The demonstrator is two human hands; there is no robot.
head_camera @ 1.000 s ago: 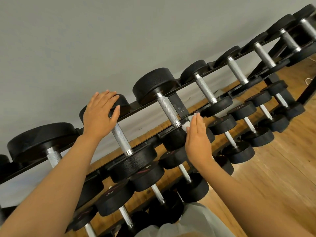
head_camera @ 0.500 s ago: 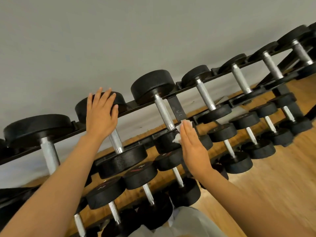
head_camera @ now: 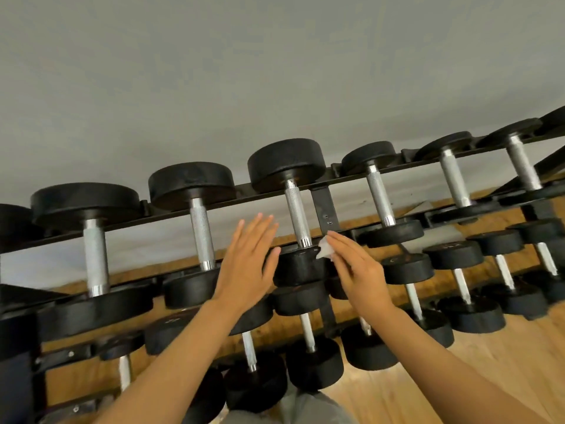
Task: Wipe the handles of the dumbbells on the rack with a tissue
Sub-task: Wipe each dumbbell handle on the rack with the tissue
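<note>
The tissue (head_camera: 324, 251) sits under your right hand (head_camera: 359, 270), held by its straight fingers, just beside the near end of a dumbbell (head_camera: 298, 215) on the top rail of the rack (head_camera: 324, 206). Your left hand (head_camera: 247, 264) is flat, holding nothing.

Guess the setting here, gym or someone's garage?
Most likely a gym or weight room: a tiered black rack holds many dumbbells of graded sizes along a plain grey wall, over a wooden floor. A home gym can't be excluded.
</note>
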